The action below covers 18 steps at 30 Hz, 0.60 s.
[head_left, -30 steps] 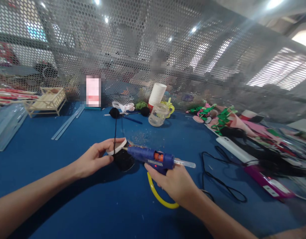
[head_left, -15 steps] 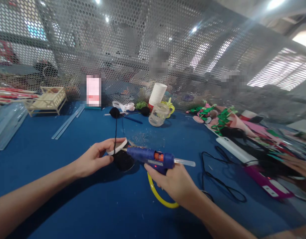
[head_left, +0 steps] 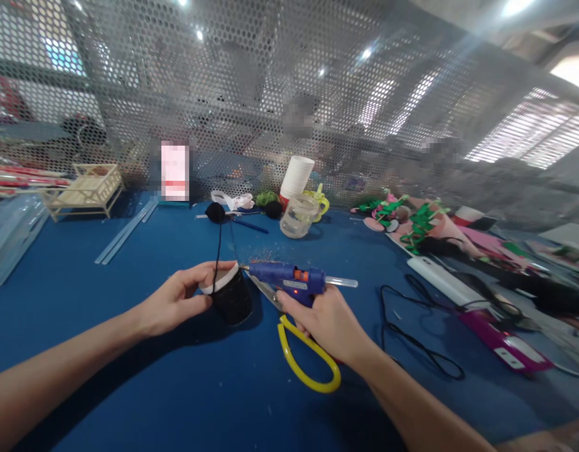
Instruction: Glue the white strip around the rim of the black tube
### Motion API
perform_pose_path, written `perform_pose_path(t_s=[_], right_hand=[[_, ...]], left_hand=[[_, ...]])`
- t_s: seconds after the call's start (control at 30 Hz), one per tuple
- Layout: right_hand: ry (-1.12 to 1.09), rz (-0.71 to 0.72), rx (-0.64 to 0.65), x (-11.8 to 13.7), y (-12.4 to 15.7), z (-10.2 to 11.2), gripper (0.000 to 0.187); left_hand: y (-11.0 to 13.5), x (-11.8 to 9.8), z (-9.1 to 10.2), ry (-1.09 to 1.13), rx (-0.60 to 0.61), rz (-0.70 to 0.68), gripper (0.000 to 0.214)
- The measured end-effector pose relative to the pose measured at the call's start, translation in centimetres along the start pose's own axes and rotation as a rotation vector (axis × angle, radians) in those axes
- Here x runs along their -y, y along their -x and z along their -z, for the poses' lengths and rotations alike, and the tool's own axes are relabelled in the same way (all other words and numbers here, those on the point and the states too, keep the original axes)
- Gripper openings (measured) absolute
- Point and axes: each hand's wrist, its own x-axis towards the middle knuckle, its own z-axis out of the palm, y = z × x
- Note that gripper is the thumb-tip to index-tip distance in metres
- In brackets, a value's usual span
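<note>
My left hand [head_left: 183, 298] grips a paper cup [head_left: 233, 300] by its white rim; the cup lies tilted, its side covered in black, apparently yarn. A black strand runs from the cup up to a black yarn ball [head_left: 216, 213]. In my right hand [head_left: 324, 320] is a blue glue gun [head_left: 284, 276] with a clear glue stick poking out of its back. Its nozzle is at the far edge of the cup's rim; I cannot tell whether they touch. Scissors with yellow handles [head_left: 336, 376] lie on the table beneath the gun and my right hand.
At the back stand a phone [head_left: 175, 172], a clear plastic jar [head_left: 296, 220] and stacked paper cups [head_left: 296, 176]. A small wooden bed model [head_left: 85, 191] is at the left. A purple power strip [head_left: 506, 342] and black cord [head_left: 426, 358] lie at the right, beyond them craft flowers [head_left: 419, 226].
The glue gun has moved up and away along the cup's rim, uncovering the scissors' blades. My left hand and the cup stay nearly still. Another person's hand at the right has drawn back.
</note>
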Motion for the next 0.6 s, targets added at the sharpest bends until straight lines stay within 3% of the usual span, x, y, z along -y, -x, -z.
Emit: perform_pose_path(t_s=[0.6], right_hand=[[-0.039, -0.064, 0.029, 0.14, 0.14, 0.06, 0.024]], left_hand=[[0.11, 0.04, 0.01, 0.001, -0.009, 0.016, 0.018]])
